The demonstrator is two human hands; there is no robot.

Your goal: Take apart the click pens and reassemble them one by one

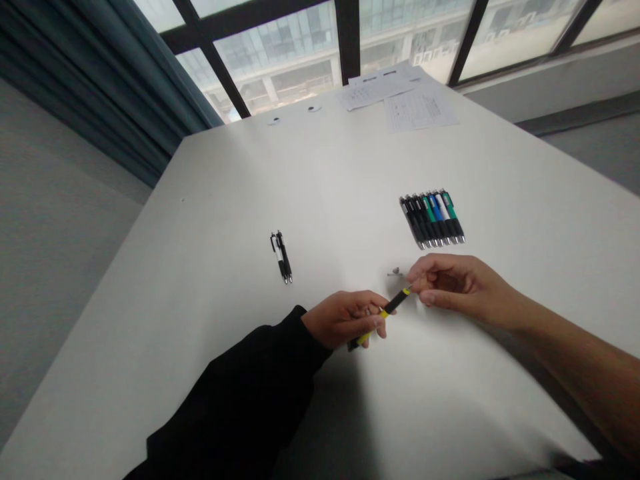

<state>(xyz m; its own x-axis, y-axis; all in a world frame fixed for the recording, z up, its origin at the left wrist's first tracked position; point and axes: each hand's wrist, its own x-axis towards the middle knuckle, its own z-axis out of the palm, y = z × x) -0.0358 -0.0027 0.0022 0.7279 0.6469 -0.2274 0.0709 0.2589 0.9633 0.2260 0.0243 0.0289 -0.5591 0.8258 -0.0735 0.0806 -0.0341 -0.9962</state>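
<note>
My left hand [350, 319] is closed around a yellow and black pen [397, 302], held at a slant above the table with its front end up and to the right. A thin refill tip [411, 287] sticks out of that front end. My right hand [447, 283] is there with its thumb and fingers pinched at the tip; the exact contact is partly hidden by the fingers. Just behind, on the table, lie small metallic pen parts [395, 272], too small to make out fully.
A row of several pens [433, 219] in black, green, blue and white lies beyond my right hand. Two pens [281, 257] lie side by side at left. Papers [420, 103] and two small eye-like discs [314, 109] rest near the window on the white table [225, 200].
</note>
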